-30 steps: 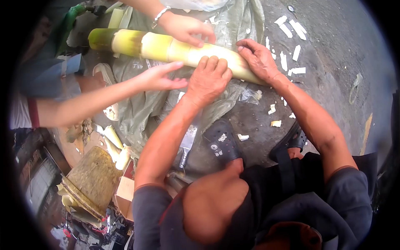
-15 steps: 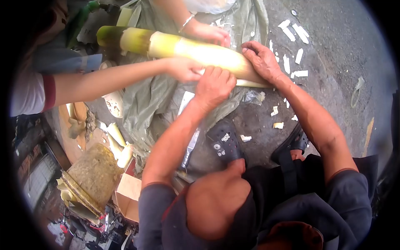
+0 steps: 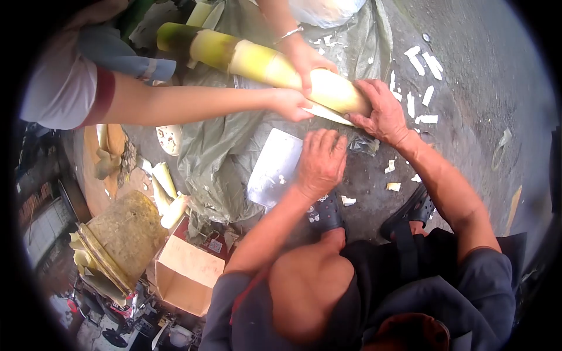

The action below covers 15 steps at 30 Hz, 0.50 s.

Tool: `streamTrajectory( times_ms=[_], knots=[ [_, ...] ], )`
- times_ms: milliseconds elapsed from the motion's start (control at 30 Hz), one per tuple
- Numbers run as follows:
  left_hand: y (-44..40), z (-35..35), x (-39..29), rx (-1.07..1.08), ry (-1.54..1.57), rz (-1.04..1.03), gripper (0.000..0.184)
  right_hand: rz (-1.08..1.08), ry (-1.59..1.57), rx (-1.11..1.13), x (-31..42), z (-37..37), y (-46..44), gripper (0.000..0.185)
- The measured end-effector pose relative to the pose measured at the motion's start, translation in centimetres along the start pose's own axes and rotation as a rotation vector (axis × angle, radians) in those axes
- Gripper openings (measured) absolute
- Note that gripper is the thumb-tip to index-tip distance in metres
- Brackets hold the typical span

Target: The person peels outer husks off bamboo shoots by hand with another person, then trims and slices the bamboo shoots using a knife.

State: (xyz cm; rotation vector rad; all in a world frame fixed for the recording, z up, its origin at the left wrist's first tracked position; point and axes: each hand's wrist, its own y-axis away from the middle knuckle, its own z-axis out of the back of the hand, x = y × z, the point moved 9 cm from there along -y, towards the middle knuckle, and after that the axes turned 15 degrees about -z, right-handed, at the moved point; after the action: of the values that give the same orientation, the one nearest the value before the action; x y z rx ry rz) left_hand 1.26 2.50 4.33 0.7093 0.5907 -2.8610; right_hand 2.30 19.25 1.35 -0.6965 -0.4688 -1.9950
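Observation:
A thick, jointed bamboo shoot (image 3: 272, 67), green at its far end and pale toward me, lies slantwise over the ground sheet. My right hand (image 3: 383, 114) grips its near end, fingers over the top and thumb below by a loose pale strip (image 3: 331, 114). My left hand (image 3: 322, 164) hovers apart from the shoot, fingers bent and slightly spread, with nothing visible in them. Beside it lies a flat, bright rectangular piece (image 3: 274, 167); its material is unclear. Another person's hand (image 3: 307, 58) rests on the shoot, and that person's other hand (image 3: 288, 104) holds the strip.
White cut pieces (image 3: 427, 95) are scattered on the ground to the right. A crumpled grey-green sheet (image 3: 202, 158) spreads under the shoot. At left are a dirty yellowish bucket (image 3: 126, 234), an open cardboard box (image 3: 190, 263) and pale stalk pieces (image 3: 164, 178). My clog (image 3: 328, 213) is nearby.
My left hand has left the shoot's lower side and moved down toward me. The other person's upper hand now rests on the shoot. More of the bright flat piece shows.

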Motion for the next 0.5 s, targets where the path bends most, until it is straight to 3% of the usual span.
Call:
streamTrajectory(
  times_ms=[133, 233, 333, 367, 400, 467, 500],
  knots=[
    [0.8, -0.5, 0.1, -0.07, 0.15, 0.166, 0.041, -0.202, -0.03, 0.134, 0.1, -0.3, -1.6, 0.08],
    [1.6, -0.4, 1.7, -0.196, 0.25, 0.354, 0.039, -0.264, -0.264, 0.202, 1.5, 0.1, -3.8, 0.084],
    [2.5, -1.1, 4.4, -0.379, 0.678, 0.704, 0.035, -0.462, -0.462, 0.491, 4.3, -0.1, -4.6, 0.085],
    [2.6, -2.0, 5.1, -0.477, 0.929, 0.796, 0.036, -0.31, -0.346, 0.378, 3.8, -0.6, -5.3, 0.083],
    [2.4, -1.5, 5.6, -0.542, 1.044, 0.846, 0.038, -0.353, -0.228, 0.386, 5.9, 1.1, -5.5, 0.08],
    [2.5, -0.1, 6.7, -0.66, 1.278, 0.941, 0.043, -0.238, -0.187, 0.307, 6.9, 1.0, -5.9, 0.077],
    [2.7, 0.2, 7.1, -0.758, 1.406, 0.881, 0.048, -0.285, -0.281, 0.33, 6.3, 0.3, -5.9, 0.077]
  ],
)
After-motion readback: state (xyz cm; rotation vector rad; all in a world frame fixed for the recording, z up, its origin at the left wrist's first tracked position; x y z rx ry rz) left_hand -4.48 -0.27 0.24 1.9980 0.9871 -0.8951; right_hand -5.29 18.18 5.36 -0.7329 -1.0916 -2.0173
